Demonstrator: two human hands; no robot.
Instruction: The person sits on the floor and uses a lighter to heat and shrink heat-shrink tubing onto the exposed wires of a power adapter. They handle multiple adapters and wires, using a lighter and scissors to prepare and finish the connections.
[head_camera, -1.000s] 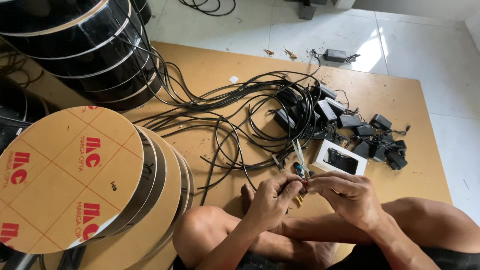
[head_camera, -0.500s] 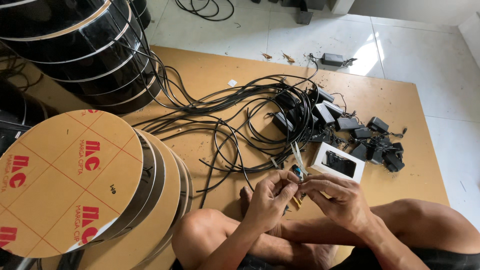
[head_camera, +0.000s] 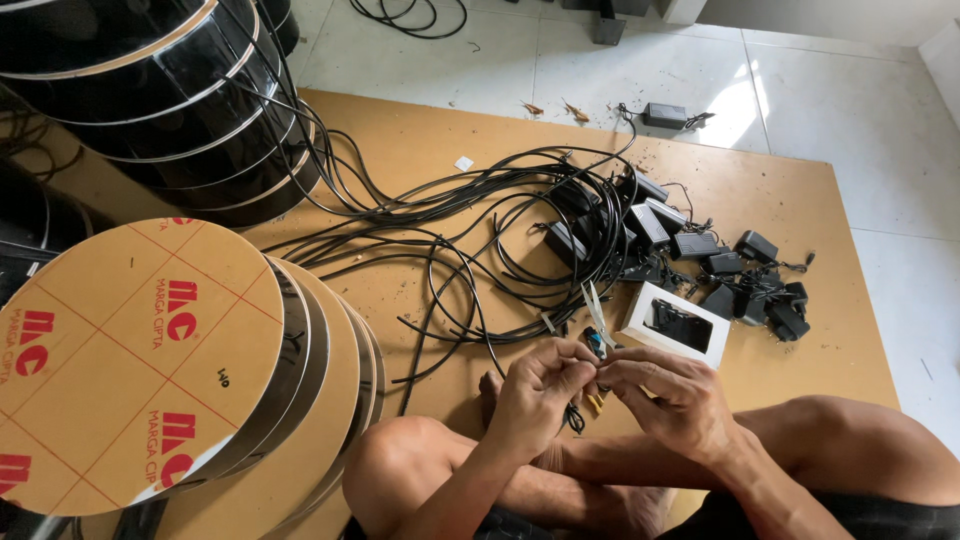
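Change from earlier frames: both hands stay joined at the same spot above the board's near edge; the cables and adapters lie as before; only the view sits slightly differently.
Left hand (head_camera: 540, 392): fingers pinched on a thin black wire (head_camera: 574, 415), which hangs in a short loop below the fingertips.
Right hand (head_camera: 668, 395): fingertips closed on the same small work at the point where both hands meet; what exactly it pinches cannot be told.
Cutter (head_camera: 596, 318): pale handles rise upright from between the hands, tilted slightly left; blue part at its base, just above the fingertips.
Wire location: between the two hands, over the near edge of the board (head_camera: 420, 160), above the person's crossed legs.
White box (head_camera: 676, 325): just right of the cutter, apart from the hands, black part inside.
Adapters (head_camera: 720, 262): black cluster behind the box, toward the board's right edge.
Cables (head_camera: 470, 235): loose black tangle across the board's middle, running to the spools.
Spools (head_camera: 175, 355): stacked discs with brown faces at left, close to the left knee; darker reels behind them.
Open room: bare board at far right and along the far edge; tile floor (head_camera: 860, 110) beyond.
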